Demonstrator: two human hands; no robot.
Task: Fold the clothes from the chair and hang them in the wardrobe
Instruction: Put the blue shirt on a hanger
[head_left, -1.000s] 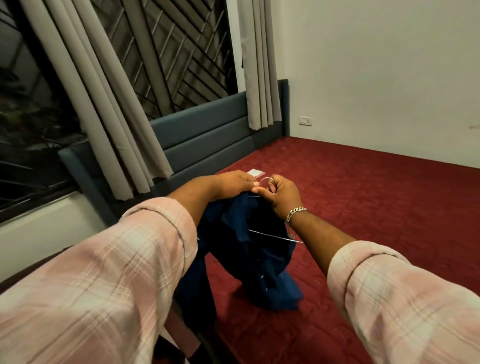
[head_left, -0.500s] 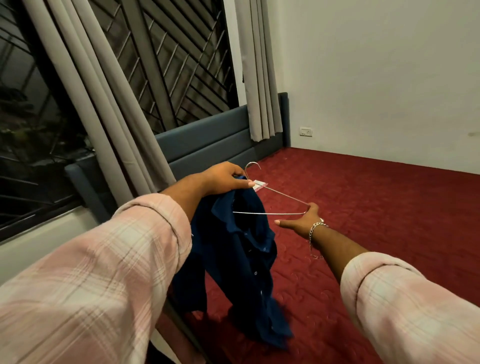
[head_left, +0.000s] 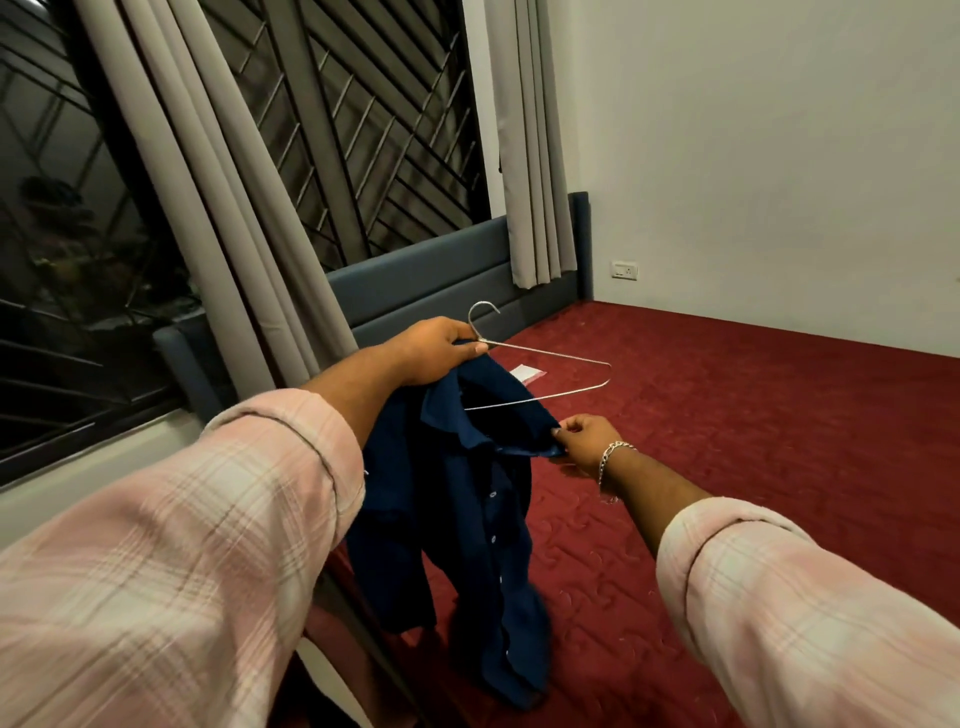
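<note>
A dark blue button-up shirt (head_left: 467, 530) hangs in the air above the red bed, its lower end near the mattress. My left hand (head_left: 436, 351) grips the neck of a silver wire hanger (head_left: 571, 364) together with the shirt's top. The hanger's left part sits inside the shirt; its right arm sticks out bare. My right hand (head_left: 584, 441), with a silver bracelet on the wrist, pinches the shirt's collar edge just below the hanger's bottom wire.
The red quilted bed cover (head_left: 753, 441) fills the right and lower view. A grey-blue padded headboard (head_left: 441, 283) runs along the window with grey curtains (head_left: 234, 208). A small white packet (head_left: 527, 373) lies on the bed behind the hanger. A wall socket (head_left: 625, 270) is at the back.
Both hands were together at the hanger hook. My right hand slid out to the hanger's right tip, then dropped to pinch the shirt collar. The shirt now hangs lower and more spread.
</note>
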